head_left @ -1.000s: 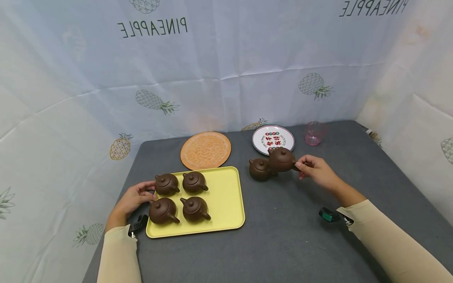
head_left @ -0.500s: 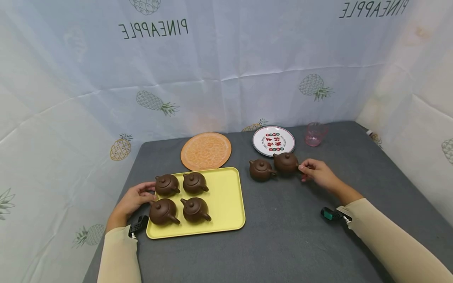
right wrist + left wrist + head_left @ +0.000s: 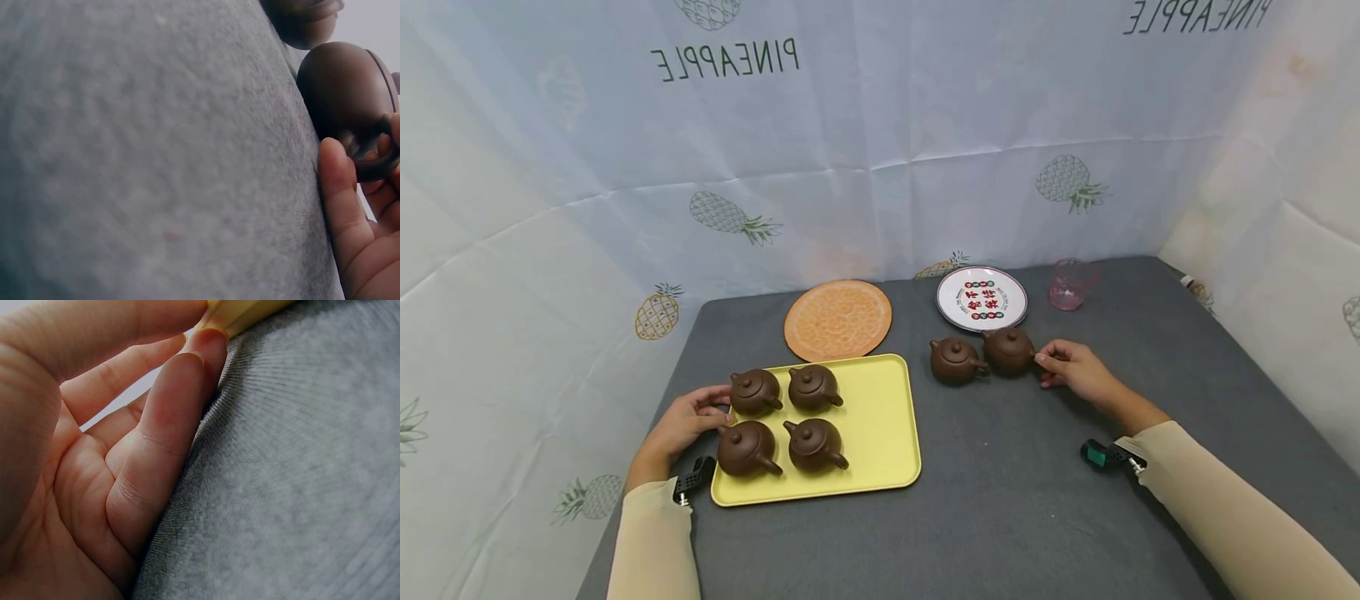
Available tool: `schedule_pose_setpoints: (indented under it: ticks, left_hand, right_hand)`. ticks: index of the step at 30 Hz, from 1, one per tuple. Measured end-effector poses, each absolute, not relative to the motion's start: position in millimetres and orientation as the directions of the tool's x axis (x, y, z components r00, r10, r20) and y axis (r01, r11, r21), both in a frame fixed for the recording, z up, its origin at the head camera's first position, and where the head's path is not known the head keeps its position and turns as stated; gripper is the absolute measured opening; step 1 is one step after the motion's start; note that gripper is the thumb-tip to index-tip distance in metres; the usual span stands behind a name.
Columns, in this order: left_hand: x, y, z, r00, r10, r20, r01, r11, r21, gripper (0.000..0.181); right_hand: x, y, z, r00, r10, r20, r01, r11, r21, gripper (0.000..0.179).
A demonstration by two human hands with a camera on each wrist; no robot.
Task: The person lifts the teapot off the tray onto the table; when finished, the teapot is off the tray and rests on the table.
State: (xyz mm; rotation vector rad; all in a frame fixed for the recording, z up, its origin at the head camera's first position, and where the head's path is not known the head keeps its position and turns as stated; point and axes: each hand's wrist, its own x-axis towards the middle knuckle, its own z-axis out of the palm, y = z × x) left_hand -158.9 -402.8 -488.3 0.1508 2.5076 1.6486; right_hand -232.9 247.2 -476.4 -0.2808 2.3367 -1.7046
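Observation:
My right hand [image 3: 1078,371] pinches the handle of a dark brown teapot [image 3: 1009,351], which stands on the grey table. In the right wrist view, the fingers close round that teapot's [image 3: 350,87] looped handle. A second brown teapot [image 3: 954,361] stands just to its left. Several similar teapots [image 3: 816,444] are set in two rows on the left part of a yellow tray [image 3: 880,433]. My left hand [image 3: 681,429] holds the tray's left edge with thumb and fingers. Only a corner of the tray [image 3: 250,314] shows in the left wrist view.
A round orange mat [image 3: 838,320] lies behind the tray. A white plate with red characters [image 3: 982,298] sits behind the two loose teapots, and a pink clear cup [image 3: 1067,285] stands to its right. Pineapple-printed cloth [image 3: 880,125] surrounds the table.
My right hand has lowered its teapot onto the table, a little to the right of where it hung in front of the other teapot. The left hand and tray have stayed put.

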Motion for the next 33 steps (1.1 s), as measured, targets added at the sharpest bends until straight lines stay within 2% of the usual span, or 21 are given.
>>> schedule_pose_setpoints:
  ticks: [6, 9, 15, 19, 24, 33]
  left_hand:
    - [-159, -404, -489, -0.986, 0.158, -0.057, 0.006, 0.371, 0.929, 0.058]
    - [-158, -405, -489, -0.986, 0.154, -0.058, 0.004, 0.373, 0.928, 0.058]
    - [-157, -404, -487, -0.986, 0.152, -0.063, -0.001, 0.373, 0.928, 0.059]
    - [-158, -404, -485, -0.986, 0.157, -0.06, 0.003, 0.375, 0.927, 0.059]
    - [-158, -406, -483, -0.987, 0.15, -0.059, 0.002, 0.378, 0.926, 0.058]
    - [-160, -404, -489, -0.987, 0.149, -0.068, -0.004, 0.39, 0.921, 0.059]
  right_hand:
    - [-237, 248, -476, -0.951, -0.303, -0.063, -0.04, 0.321, -0.946, 0.034]
    - [-238, 249, -473, -0.952, -0.299, -0.06, -0.06, 0.375, -0.925, 0.037]
    - [-235, 251, -454, -0.978, -0.207, -0.008, -0.108, 0.542, -0.833, 0.041]
    - [-229, 239, -434, -0.984, -0.165, 0.073, -0.154, 0.561, -0.813, 0.04]
    - [-220, 195, -418, -0.959, -0.248, 0.135, -0.241, 0.472, -0.848, 0.031]
    - [-199, 102, -427, -0.864, -0.491, 0.114, -0.333, 0.387, -0.86, 0.017]
